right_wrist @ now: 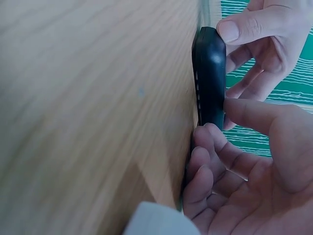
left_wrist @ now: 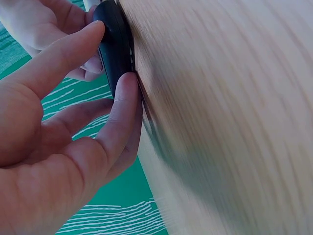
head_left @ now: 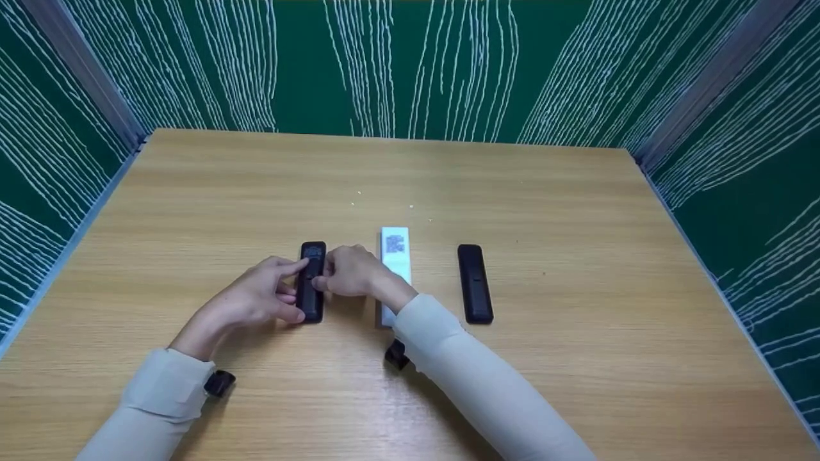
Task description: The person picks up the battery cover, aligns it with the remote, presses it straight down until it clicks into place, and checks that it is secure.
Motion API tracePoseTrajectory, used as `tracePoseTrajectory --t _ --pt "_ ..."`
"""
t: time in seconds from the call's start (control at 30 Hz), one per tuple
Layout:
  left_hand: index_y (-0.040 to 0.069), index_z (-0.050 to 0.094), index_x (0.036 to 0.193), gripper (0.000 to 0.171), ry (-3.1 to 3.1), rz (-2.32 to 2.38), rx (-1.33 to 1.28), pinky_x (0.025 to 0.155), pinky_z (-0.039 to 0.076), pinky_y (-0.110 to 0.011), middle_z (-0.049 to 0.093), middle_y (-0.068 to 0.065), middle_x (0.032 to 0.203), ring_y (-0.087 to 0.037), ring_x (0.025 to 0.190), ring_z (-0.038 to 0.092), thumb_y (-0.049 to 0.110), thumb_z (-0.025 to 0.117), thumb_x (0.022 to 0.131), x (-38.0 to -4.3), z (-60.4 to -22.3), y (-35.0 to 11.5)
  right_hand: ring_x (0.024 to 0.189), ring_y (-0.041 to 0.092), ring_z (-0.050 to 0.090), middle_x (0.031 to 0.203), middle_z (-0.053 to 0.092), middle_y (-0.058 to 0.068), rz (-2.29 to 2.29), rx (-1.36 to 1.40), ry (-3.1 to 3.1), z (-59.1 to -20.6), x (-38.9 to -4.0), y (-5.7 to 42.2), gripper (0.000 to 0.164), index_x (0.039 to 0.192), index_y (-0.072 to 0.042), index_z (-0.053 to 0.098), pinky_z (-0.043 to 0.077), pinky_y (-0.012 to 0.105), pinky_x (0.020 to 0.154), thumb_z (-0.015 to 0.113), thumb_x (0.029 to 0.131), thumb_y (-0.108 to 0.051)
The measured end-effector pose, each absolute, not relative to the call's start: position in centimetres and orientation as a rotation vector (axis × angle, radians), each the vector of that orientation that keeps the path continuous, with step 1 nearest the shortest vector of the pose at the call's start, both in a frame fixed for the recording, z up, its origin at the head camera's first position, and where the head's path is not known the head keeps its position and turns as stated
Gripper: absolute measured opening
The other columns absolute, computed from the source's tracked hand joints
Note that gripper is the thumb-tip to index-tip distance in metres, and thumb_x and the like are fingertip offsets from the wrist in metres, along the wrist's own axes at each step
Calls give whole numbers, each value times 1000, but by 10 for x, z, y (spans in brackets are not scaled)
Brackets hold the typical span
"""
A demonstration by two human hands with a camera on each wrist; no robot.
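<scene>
A black remote control (head_left: pixel 312 299) lies back up on the wooden table, left of the middle, with a label near its far end. Along its left side my left hand (head_left: pixel 259 296) holds it between thumb and fingers. My right hand (head_left: pixel 351 271) grips the same remote from the right; its thumb presses on the back, near the middle. In the left wrist view the remote (left_wrist: pixel 113 49) shows edge-on, with fingertips at its lower edge. The right wrist view has the remote (right_wrist: pixel 213 73) close against the tabletop, both thumbs on its upper face.
A slim white box-shaped thing (head_left: pixel 396 246) with a printed patch lies mid-table, partly behind my right wrist. To its right is a second black remote (head_left: pixel 475 283). Small pale specks dot the wooden tabletop (head_left: pixel 512 371). Green walls (head_left: pixel 307 64) with white lines stand around it.
</scene>
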State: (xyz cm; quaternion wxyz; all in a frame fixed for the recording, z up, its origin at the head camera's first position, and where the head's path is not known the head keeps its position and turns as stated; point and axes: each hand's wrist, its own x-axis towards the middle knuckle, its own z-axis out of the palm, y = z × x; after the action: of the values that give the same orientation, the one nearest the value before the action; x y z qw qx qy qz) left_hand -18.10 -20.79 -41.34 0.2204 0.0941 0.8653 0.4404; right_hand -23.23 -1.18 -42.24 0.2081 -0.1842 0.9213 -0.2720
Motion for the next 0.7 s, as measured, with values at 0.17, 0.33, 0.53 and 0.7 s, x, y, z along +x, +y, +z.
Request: tracePoseTrajectory --t 0.17,0.33,0.53,0.7 --pt "-2 30 163 101 2390 1221 263 108 55 -42 36 -29 153 -41 125 62 -12 84 79 -181 -412 -208 66 11 52 74 60 -4 -761 -520 2552 -422 -230 -12 30 82 -16 64 41 24 60 74 100 -38" --pt "-2 30 163 101 2397 1214 269 107 55 -41 38 -29 151 -40 123 63 -12 83 78 -181 -413 -208 66 12 51 73 60 -4 -761 -534 2531 -422 -227 -11 30 81 -16 64 40 25 60 74 100 -37" --pt "-3 31 163 100 2398 1214 270 107 55 -40 39 -28 148 -39 124 62 -13 83 79 -181 -413 -209 65 11 50 71 59 -5 -742 -550 2503 -421 -223 -11 31 78 -17 62 39 25 60 75 99 -36" --pt "-3 30 163 101 2390 1220 256 107 55 -40 39 -28 149 -40 125 62 -14 83 78 -182 -413 -208 64 12 51 71 59 -5 -728 -558 2499 -419 -220 -11 32 76 -18 61 40 25 59 76 98 -36"
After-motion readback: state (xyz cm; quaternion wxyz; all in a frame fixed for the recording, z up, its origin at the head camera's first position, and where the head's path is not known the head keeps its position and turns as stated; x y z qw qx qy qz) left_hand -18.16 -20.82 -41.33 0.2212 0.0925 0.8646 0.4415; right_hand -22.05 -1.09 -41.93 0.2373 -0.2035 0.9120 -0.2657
